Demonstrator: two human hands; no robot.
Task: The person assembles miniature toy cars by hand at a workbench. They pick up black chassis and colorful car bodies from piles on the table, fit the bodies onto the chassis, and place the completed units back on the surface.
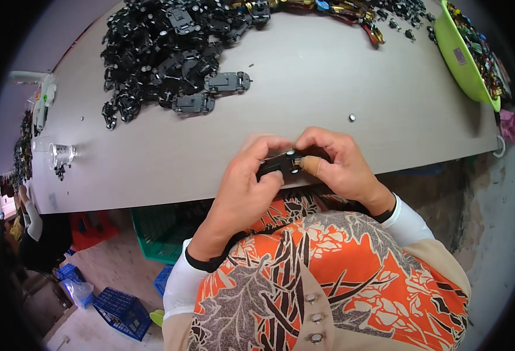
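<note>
Just above the table's near edge, both my hands grip one black toy car chassis (278, 168) with small wheels at its right end. My left hand (241, 182) is closed round its left part, thumb pressed on the near side. My right hand (346, 165) pinches the wheeled end between thumb and fingers; a tan wrap covers that thumb. My fingers hide part of the chassis. Further off, a heap of black toy car chassis (152, 64) covers the far left of the table, with a grey-black chassis (228, 82) at its near edge.
A small round silver piece (352, 117) lies beyond my right hand. Gold and red toy parts (370, 29) are at the far edge; a lime-green basin (457, 61) of colourful parts stands right. A clear cup (63, 154) sits left. Below are a green crate (145, 234) and another person's sleeve (33, 221).
</note>
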